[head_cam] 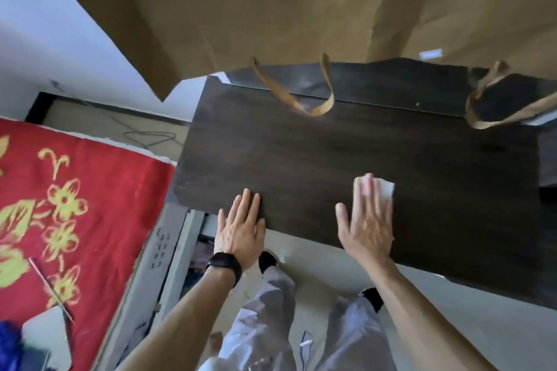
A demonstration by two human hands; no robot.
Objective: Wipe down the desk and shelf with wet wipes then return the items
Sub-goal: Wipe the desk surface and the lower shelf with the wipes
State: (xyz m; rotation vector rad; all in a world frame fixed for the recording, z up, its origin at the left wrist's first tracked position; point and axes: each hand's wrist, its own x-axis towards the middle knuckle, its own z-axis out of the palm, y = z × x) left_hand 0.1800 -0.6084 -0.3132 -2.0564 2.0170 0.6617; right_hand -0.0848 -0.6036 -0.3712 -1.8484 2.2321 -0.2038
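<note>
Desk (361,153): dark brown wood-grain top

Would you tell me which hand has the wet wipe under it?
The right hand, its flat fingers pressing the white wet wipe on the dark desk; the left hand, wearing a black wristband, shows no wipe.

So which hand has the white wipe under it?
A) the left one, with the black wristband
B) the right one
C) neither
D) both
B: the wet wipe pokes out from under the flat fingers of the right hand on the dark desk, while the left hand lies bare at the desk's edge.
</note>
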